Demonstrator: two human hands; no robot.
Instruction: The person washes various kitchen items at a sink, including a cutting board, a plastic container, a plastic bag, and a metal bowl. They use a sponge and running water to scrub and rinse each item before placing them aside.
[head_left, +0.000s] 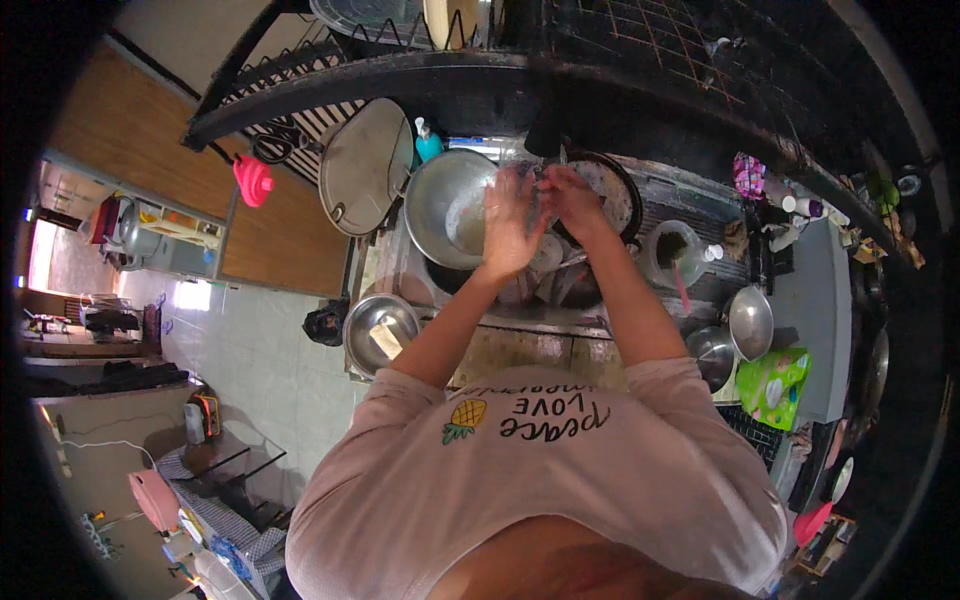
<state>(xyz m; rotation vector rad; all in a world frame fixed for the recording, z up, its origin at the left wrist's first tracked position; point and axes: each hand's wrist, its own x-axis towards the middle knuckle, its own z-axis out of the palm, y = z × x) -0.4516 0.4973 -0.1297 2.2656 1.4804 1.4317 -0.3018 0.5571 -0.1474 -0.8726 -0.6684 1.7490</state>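
Observation:
Both my hands are raised close together over the sink area. My left hand (510, 221) has its fingers spread beside the right rim of a large metal bowl (442, 206), which has whitish suds inside. My right hand (574, 199) is bent in front of a dark round pan (630, 195) with foamy water. A clear, blurred thing (521, 154), perhaps plastic or running water, shows just beyond my fingertips; whether either hand grips it cannot be told. Below my hands are a pale cup-like item (546, 251) and other dishes, partly hidden.
A teal pump bottle (427, 141) stands behind the bowl. A steel bowl (381, 319) holding a pale block sits at the left. To the right are a plastic tub (673, 255) with a pink handle and metal bowls (750, 322). A dark dish rack (360, 82) hangs overhead.

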